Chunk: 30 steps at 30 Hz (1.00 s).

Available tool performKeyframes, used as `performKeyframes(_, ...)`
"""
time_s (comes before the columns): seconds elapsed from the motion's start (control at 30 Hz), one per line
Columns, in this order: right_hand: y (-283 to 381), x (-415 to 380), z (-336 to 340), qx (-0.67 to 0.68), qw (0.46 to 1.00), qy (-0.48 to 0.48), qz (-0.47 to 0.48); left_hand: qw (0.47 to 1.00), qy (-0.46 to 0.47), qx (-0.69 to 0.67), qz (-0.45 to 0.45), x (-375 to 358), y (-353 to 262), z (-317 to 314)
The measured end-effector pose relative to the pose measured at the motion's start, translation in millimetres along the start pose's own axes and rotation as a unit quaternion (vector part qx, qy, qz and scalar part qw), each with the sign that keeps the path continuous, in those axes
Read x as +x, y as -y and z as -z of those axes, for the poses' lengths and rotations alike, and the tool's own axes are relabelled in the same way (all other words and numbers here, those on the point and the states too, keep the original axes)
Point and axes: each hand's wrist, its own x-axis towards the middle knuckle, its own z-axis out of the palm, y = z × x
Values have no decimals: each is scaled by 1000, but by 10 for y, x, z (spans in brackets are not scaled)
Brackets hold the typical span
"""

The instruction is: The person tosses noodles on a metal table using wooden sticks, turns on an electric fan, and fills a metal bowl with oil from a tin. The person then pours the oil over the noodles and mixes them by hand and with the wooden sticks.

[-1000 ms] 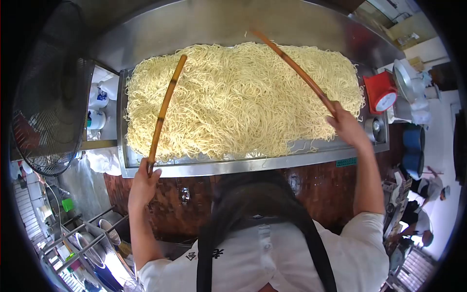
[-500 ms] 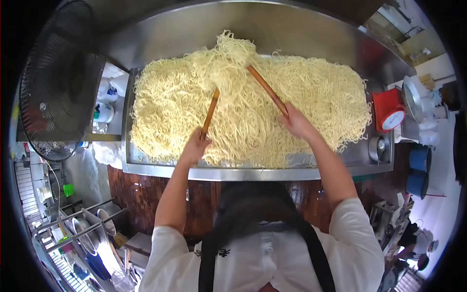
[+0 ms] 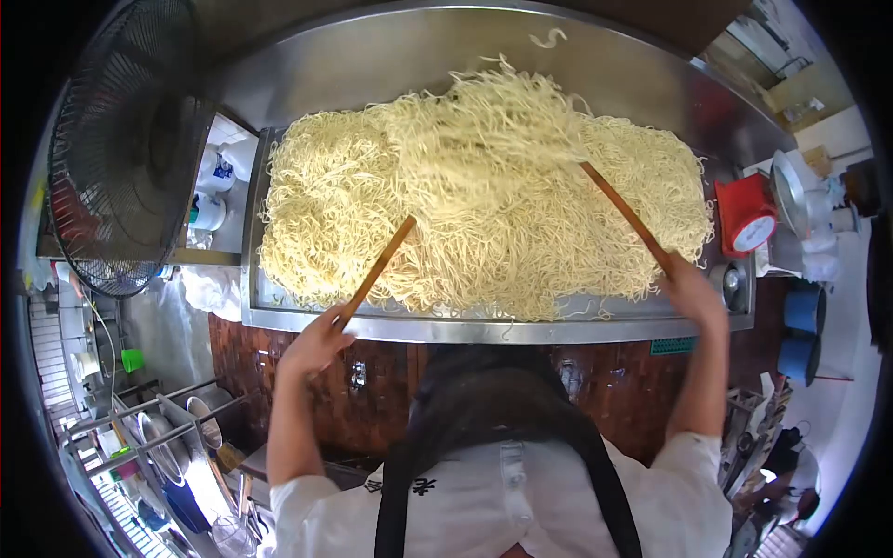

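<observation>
My left hand (image 3: 316,344) is closed round a wooden stick (image 3: 379,270) at the front left edge of a metal tray (image 3: 446,329). The stick's tip touches a wide heap of pale noodles (image 3: 502,214). A second wooden stick (image 3: 625,206) is gripped by my right hand (image 3: 690,290), over the tray's front right part, its tip at the loosened noodles in the upper middle. Those noodles are lifted and blurred, and a loose strand lies against the metal back wall.
A large black fan (image 3: 126,149) stands at the left, beside white containers (image 3: 210,210). On the right are a red scale (image 3: 746,216), a metal bowl (image 3: 733,279) and blue bins (image 3: 802,312). A metal rack (image 3: 158,428) is at lower left.
Both hands have moved apart and towards me, with the sticks spread wider. The raised clump of noodles has spread out to the right, and one strand has flown towards the back wall.
</observation>
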Motion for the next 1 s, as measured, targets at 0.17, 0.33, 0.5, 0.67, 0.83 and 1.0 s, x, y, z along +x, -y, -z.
performKeyframes(0.17,54,-187,-21,-61,991,11,115,992,-91,91,-8,-595,-17,27)
performKeyframes(0.33,1599,2022,-1317,90,977,32,188,984,-163,58,-48,1441,-69,-881)
performKeyframes(0.5,1995,1980,-1212,166,959,36,227,952,-119,-243,-144,1606,-515,-686)
performKeyframes(0.67,2033,1377,-1819,212,968,36,130,964,-108,-212,-118,1491,-254,-903)
performKeyframes(0.83,2462,851,-744,319,940,20,121,921,-46,-349,-169,1039,-1262,-520)
performKeyframes(1.0,953,616,-430,106,986,-54,113,977,-134,-99,-136,779,78,20)
